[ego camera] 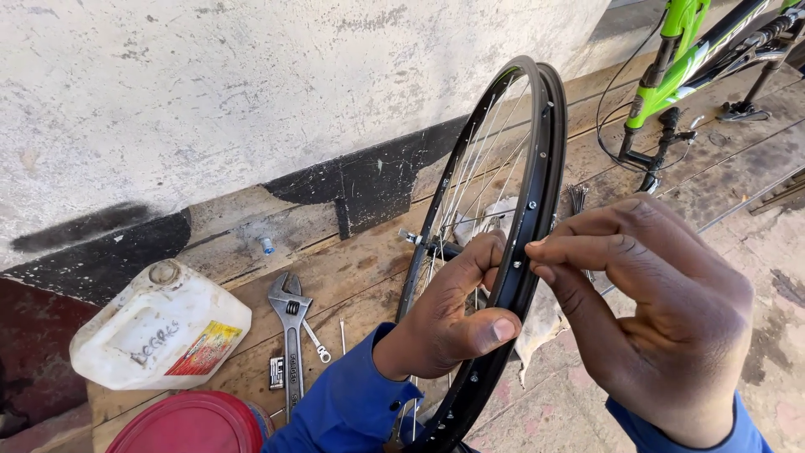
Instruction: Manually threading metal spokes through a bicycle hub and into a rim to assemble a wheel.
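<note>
One black bicycle wheel rim (537, 193) is standing upright in front of the wall, and two hands are working on it. The left hand (453, 315) is wrapping around the rim from the spoke side, thumb pressing on its outer face, so it is holding the wheel firmly. The right hand (662, 315) is pinching with fingertips (545, 250) drawn narrowly together at the rim's inner edge, probably on a spoke nipple, though it is too small to make out. Many thin spokes (478, 176) are running to one hub axle (417, 241).

On the wooden platform (352, 277) are lying one adjustable wrench (290, 323), one small spanner (317, 342), one white plastic jerrycan (159, 331) on its side, and one bundle of loose spokes (578, 199). A pale rag (537, 323) is showing behind the rim, partly blocked by it and the left hand. One red round lid (189, 426) is being cut off by the bottom edge, and one green bicycle frame (688, 59) is being cropped at the top right.
</note>
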